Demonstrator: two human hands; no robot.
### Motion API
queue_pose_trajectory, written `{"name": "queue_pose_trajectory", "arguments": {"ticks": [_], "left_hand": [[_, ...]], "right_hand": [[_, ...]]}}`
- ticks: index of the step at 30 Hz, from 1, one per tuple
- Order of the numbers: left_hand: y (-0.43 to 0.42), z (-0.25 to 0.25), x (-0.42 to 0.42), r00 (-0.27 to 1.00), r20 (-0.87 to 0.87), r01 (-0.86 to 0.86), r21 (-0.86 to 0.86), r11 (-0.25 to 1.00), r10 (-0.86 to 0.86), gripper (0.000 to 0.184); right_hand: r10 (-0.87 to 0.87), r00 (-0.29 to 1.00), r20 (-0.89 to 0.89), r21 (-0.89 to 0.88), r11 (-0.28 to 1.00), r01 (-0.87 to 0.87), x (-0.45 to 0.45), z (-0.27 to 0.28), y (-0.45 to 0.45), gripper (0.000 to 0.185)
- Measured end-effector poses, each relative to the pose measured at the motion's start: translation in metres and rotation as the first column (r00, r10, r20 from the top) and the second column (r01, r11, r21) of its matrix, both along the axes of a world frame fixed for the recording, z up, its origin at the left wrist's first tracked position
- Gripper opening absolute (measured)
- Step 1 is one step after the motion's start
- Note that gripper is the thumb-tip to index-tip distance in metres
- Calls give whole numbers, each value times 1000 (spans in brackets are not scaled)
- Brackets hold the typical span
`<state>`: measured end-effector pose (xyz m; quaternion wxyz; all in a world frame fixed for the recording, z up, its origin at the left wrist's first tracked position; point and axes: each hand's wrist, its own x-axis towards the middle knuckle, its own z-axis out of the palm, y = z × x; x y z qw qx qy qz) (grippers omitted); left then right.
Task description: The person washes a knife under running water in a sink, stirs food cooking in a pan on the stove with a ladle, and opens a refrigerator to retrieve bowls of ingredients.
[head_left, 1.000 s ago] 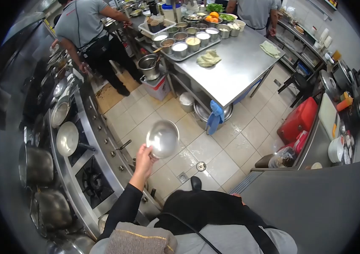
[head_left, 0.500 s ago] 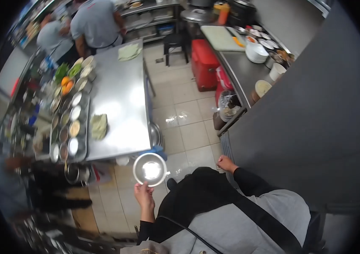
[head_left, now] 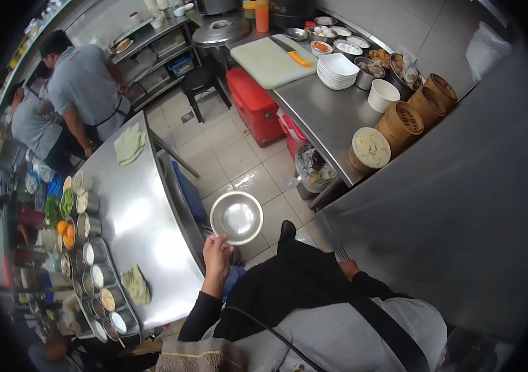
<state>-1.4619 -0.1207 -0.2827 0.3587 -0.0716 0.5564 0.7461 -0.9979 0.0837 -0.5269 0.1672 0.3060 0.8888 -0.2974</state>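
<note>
My left hand grips the near rim of a round metal bowl, held out over the tiled floor. No food shows inside the bowl. Low at my right side, beside the grey cabinet, is my right hand, partly hidden by my body, its fingers not clear. Left of the bowl stands a steel table with green cloths and a tray of metal containers. Beyond it to the right, a steel counter bears a cutting board, an orange-handled knife and stacked white bowls.
Several people in grey shirts are at the left. A black stool and a red box stand on the floor. Bamboo steamers line the counter's right end, near a tall grey cabinet.
The view has turned right, away from the stove, bringing the counter closer. My left hand still holds the bowl. My right hand, seen near the cabinet half a second ago, is now more hidden.
</note>
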Motion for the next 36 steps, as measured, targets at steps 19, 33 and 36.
{"name": "queue_pose_trajectory", "arguments": {"ticks": [19,33,36], "left_hand": [[691,68,-339,955,-217,268,353,896,-201,19],[967,-4,-445,762,-245,636,115,763,-599,32],[908,32,-444,751,-307,639,114,760,-585,39]], "right_hand": [[-909,412,57,-406,356,842,-227,146,91,19],[-526,530,-665,82,654,752,-595,319,446,16],[-316,615,-722,315,641,699,-650,282,553,16]]}}
